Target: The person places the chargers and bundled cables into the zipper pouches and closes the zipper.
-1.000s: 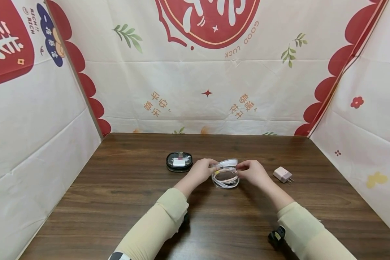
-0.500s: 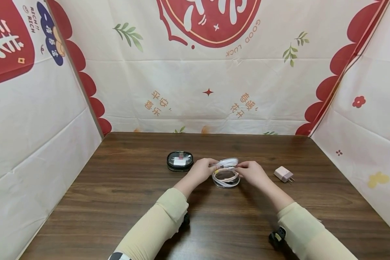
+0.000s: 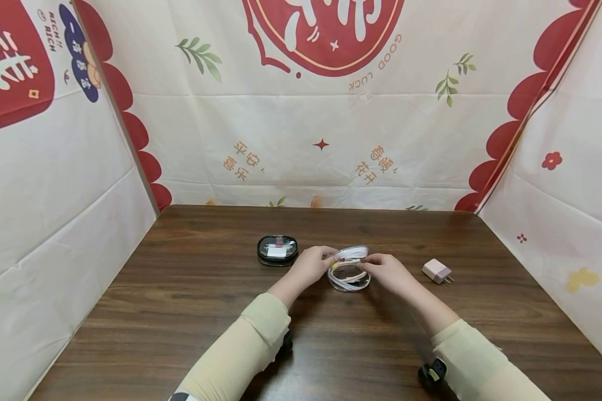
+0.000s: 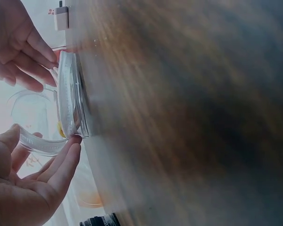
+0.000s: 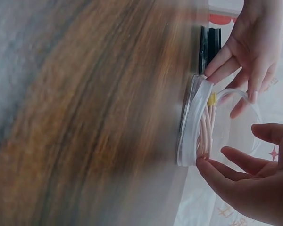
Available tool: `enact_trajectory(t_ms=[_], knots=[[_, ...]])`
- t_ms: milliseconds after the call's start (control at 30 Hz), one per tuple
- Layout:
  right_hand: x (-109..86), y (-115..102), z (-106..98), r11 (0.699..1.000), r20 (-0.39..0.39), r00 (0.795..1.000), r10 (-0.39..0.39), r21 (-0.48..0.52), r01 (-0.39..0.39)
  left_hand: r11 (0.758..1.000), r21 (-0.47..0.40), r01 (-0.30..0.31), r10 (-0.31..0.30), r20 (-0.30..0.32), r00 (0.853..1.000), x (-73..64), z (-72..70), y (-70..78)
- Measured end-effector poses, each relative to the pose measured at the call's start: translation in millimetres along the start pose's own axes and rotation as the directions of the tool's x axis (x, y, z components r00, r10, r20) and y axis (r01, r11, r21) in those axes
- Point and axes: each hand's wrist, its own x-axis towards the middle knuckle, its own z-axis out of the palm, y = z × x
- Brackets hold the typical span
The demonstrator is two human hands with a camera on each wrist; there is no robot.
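A round clear zip pouch [image 3: 337, 285] with white trim lies on the table, its lid [image 3: 352, 252] raised at the back. Inside is a coiled pale pink cable [image 5: 205, 134] with a yellow piece [image 5: 212, 99] around it. My left hand [image 3: 312, 264] holds the pouch at its left side: the thumb is at the lid's edge, the other fingers at the base. From the right, my right hand [image 3: 390, 274] reaches over the rim. Its fingertips are right at the cable and pouch edge, with the thumb held apart in the right wrist view.
A small black oval case [image 3: 277, 250] with a clear top sits left of the pouch. Toward the right lies a pale pink plug charger [image 3: 437, 270], prongs facing right. Printed cloth walls [image 3: 321, 117] enclose the brown wooden table [image 3: 190, 312] at the back and sides.
My right hand has shifted slightly left, farther over the pouch's rim. My left hand and the pouch have stayed in place.
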Motion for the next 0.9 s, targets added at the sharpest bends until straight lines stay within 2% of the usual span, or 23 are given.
enact_trajectory(t_ms=[133,300,367,533,733,900], knots=[[-6.0,-3,-1,1.000,0.032,0.999,-0.022,0.017,0.021,1.000,-0.002,0.000,0.000,-0.002,1.000,-0.2,0.5,0.3],[-12.6,-5,-5,0.999,0.037,0.998,-0.041,0.027,0.040,0.996,-0.078,0.039,-0.037,0.027,0.999,-1.3,1.6,0.4],[-14.7,-4,-8,0.998,0.023,0.999,-0.049,0.027,0.049,0.992,-0.112,0.051,-0.048,0.036,0.998,-1.6,2.1,0.4],[-20.7,4,-18,0.998,-0.023,0.999,-0.044,0.038,0.045,0.990,-0.130,0.051,-0.047,0.033,0.998,-2.2,2.8,0.0],[-27.7,15,-36,0.999,-0.087,0.996,-0.030,0.034,0.033,0.981,-0.177,0.082,-0.075,0.047,0.996,-2.9,1.1,-0.8],[-33.1,25,-48,1.000,-0.105,0.994,-0.008,0.017,0.010,0.972,-0.215,0.099,-0.089,0.053,0.995,-2.7,0.2,-3.8]])
